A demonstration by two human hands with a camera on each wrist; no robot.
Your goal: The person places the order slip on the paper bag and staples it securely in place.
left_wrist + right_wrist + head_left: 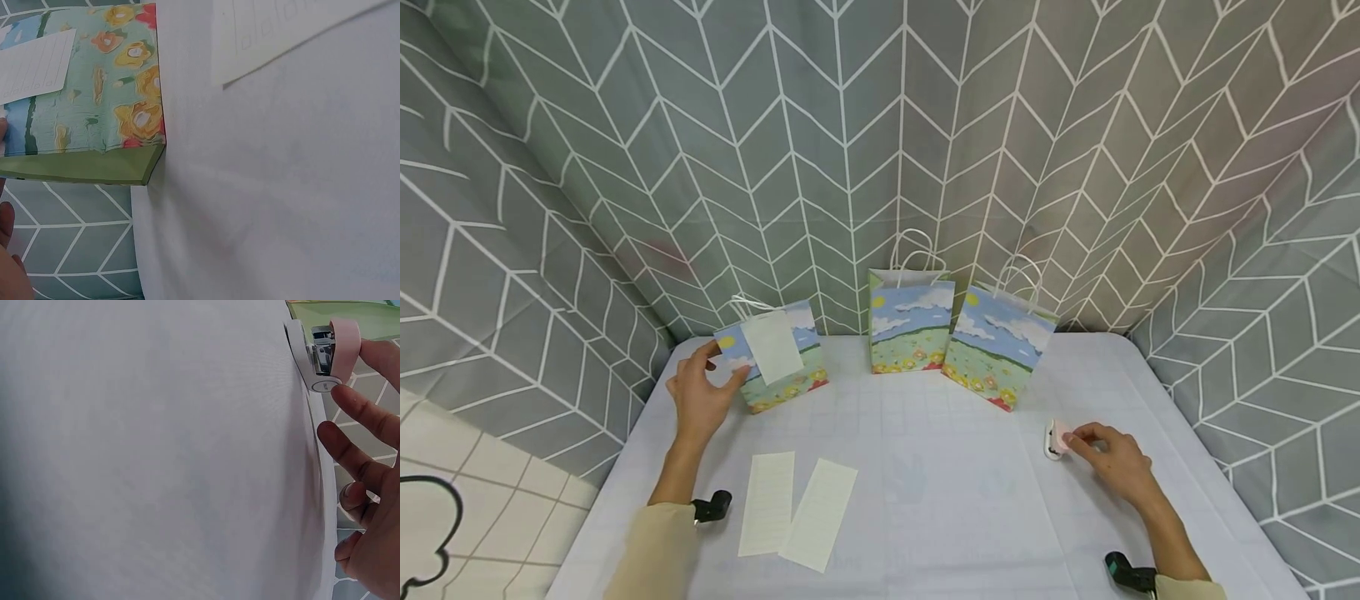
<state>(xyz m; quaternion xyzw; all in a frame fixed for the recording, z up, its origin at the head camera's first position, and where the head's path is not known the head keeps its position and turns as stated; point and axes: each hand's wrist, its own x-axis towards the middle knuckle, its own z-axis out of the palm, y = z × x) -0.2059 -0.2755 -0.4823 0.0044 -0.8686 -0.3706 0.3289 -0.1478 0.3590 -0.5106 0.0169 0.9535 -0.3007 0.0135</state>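
My left hand (697, 398) grips the left edge of a paper gift bag (807, 367) printed with sky, meadow and flowers, thumb on its front. A lined paper slip (772, 346) lies against that bag's front, near its white handles. In the left wrist view the bag's flowered bottom (133, 94) and green side show, with only parts of the hand. On the right, my right hand (1116, 467) pinches a small pink and white stapler (1057, 438) at the tabletop. Its pink lever (345, 353) lies between thumb and index finger in the right wrist view.
Two matching gift bags stand at the back, one in the middle (913, 325) and one tilted right of it (996, 346). Two lined slips (767, 504) (820, 514) lie overlapping on the white-covered table (955, 500). Patterned curtains (880, 150) enclose the back and sides.
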